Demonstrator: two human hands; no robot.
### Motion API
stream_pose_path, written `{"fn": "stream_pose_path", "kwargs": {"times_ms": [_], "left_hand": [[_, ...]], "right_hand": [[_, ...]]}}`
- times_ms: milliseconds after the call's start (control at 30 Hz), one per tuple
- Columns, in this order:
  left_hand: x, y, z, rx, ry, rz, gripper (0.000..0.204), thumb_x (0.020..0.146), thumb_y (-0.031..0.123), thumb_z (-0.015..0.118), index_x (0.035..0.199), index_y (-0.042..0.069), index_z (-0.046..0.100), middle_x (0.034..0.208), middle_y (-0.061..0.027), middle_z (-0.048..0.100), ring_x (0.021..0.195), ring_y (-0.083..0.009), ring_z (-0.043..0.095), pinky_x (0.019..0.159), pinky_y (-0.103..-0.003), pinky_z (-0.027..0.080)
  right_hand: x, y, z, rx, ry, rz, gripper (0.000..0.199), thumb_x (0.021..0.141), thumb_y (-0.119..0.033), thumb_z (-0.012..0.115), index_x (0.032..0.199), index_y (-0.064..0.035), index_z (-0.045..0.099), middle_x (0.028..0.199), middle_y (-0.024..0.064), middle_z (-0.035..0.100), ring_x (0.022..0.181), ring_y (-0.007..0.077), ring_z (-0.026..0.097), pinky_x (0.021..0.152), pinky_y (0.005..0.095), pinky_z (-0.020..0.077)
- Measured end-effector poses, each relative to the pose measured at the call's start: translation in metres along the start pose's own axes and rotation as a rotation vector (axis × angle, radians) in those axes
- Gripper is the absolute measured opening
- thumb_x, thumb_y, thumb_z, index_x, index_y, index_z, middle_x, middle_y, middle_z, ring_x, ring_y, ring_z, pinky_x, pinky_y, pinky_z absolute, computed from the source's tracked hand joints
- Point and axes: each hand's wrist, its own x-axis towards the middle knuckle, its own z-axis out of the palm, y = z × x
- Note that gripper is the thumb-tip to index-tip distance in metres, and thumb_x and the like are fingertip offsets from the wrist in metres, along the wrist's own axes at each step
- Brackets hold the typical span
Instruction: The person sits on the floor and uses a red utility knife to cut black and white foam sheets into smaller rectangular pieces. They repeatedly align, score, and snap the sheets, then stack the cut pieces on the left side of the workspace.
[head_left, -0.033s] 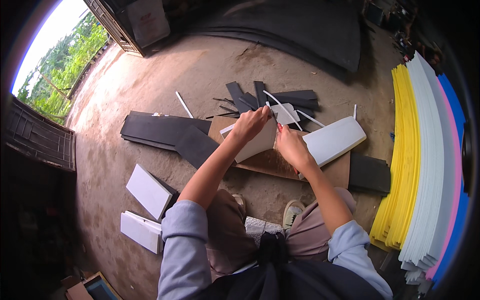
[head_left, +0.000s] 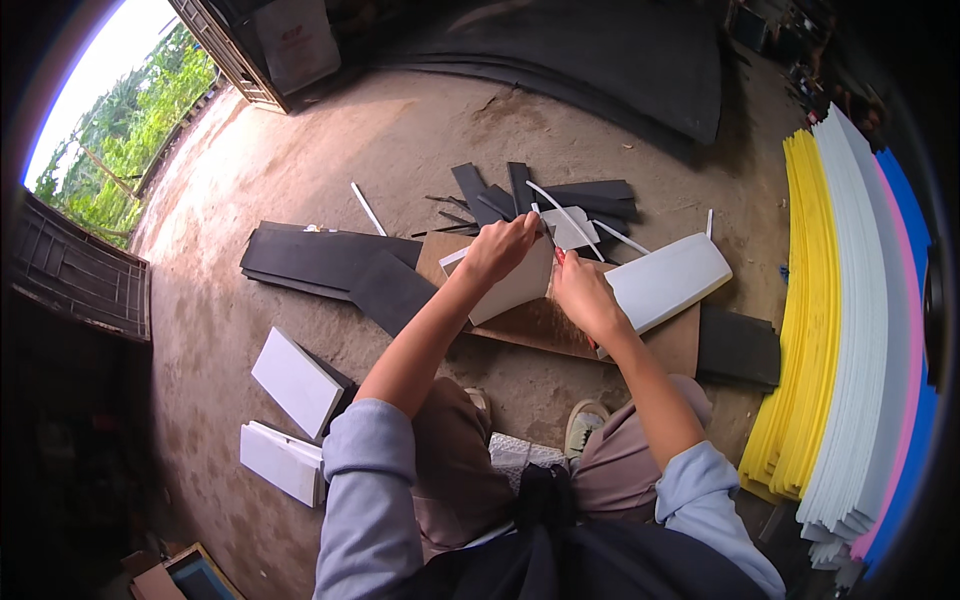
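nearest, two pale shoes (head_left: pixel 585 425) stand before the brown board (head_left: pixel 680 338), with white slabs (head_left: pixel 298 383) lying on the floor to its near left. over the board, the right hand (head_left: pixel 588 292) closes around a red-handled tool (head_left: pixel 560 257). a white sheet (head_left: pixel 512 292) lies on the board's middle, the left hand (head_left: pixel 503 248) at the sheet's upper edge with its fingers drawn together; whether they pinch anything, i cannot tell. a white block (head_left: pixel 670 280) rests on the board's right part. black strips (head_left: pixel 590 195) lie just past the board, and large black sheets (head_left: pixel 600 60) spread well beyond it.
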Motion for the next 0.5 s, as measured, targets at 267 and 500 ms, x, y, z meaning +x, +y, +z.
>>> {"fn": "stream_pose_path", "kwargs": {"times_ms": [267,500], "left_hand": [[0.011,0.003,0.005,-0.087,0.043,0.065,0.024,0.085,0.019,0.052,0.096,0.0,0.042,0.082,-0.0149,0.059,0.071,-0.0339,0.061,0.055,-0.041,0.049],[0.015,0.013,0.002,-0.256,0.225,-0.186,0.041,0.076,0.033,0.064,0.104,0.007,0.05,0.086,-0.0105,0.058,0.076,-0.0281,0.061,0.063,-0.039,0.049]], "right_hand": [[0.022,0.019,0.017,0.009,-0.037,0.064,0.024,0.083,-0.011,0.044,0.093,0.0062,0.057,0.086,0.0265,0.062,0.084,0.0402,0.061,0.073,0.0469,0.0493],[0.024,0.014,0.017,0.043,-0.028,0.056,0.03,0.086,-0.018,0.042,0.095,0.0087,0.051,0.086,0.0319,0.058,0.086,0.0453,0.057,0.078,0.0492,0.0448]]}}
